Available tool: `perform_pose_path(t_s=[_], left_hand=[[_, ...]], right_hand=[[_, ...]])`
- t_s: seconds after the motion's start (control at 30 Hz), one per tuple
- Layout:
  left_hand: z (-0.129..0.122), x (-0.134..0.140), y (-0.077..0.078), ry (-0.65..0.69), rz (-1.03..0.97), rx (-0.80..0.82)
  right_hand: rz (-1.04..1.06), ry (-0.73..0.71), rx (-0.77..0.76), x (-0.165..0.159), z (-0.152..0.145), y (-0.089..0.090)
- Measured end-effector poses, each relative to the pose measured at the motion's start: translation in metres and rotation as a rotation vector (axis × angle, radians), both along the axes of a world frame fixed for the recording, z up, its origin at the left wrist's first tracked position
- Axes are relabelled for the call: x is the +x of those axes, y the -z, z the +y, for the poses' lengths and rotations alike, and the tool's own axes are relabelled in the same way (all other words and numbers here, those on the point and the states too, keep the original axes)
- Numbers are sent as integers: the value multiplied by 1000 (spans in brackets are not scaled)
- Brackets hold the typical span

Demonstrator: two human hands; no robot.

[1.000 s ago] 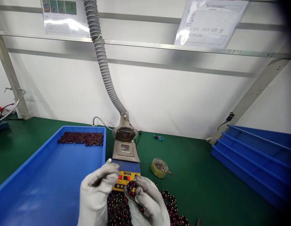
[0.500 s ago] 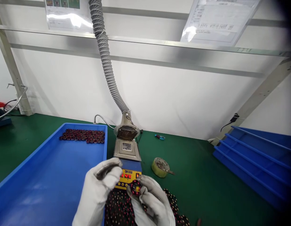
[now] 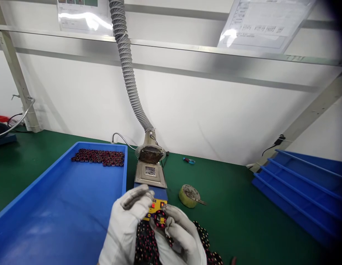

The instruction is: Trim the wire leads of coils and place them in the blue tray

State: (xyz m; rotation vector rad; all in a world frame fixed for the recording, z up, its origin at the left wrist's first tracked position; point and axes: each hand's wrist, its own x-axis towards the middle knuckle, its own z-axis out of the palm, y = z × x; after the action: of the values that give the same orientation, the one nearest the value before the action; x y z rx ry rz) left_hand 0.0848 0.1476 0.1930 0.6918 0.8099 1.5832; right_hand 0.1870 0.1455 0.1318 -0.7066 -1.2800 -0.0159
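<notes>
My right hand (image 3: pixel 182 233), in a white glove with grey fingertips, pinches a small black ring-shaped part (image 3: pixel 160 219) with red dots round it and a yellow patch at its centre. Just left of it, my left hand (image 3: pixel 129 221), gloved too, has its thumb and fingers pressed together; whatever they hold, if anything, is hidden. Under and around both hands lies a pile of similar dotted ring parts (image 3: pixel 147 244). Behind my hands stands a solder pot (image 3: pixel 150 176) with a square metal top and a yellow front panel, partly covered by my left hand.
A blue tray (image 3: pixel 49 175) on the left holds rows of ring parts (image 3: pixel 97 157) at its far end. Above the pot hangs a fume hood on a grey hose (image 3: pixel 129 70). A round tin (image 3: pixel 189 196), small cutters (image 3: pixel 189 161) and stacked blue trays (image 3: pixel 300 191) are to the right.
My left hand has moved right, closer to the ring part, and now covers more of the panel. My right hand keeps its hold. The view has shifted slightly.
</notes>
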Motion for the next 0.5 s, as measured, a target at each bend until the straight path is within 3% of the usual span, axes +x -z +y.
perform_pose_path(t_s=[0.1, 0.3, 0.5], left_hand=[[1, -2, -2, -177, -17, 16], [-6, 0, -8, 152, 169, 16], [4, -3, -1, -88, -16, 10]], right_hand=[[7, 2, -27, -1, -2, -5], [-28, 0, -3, -4, -3, -8], [-55, -82, -58, -1, -5, -9]])
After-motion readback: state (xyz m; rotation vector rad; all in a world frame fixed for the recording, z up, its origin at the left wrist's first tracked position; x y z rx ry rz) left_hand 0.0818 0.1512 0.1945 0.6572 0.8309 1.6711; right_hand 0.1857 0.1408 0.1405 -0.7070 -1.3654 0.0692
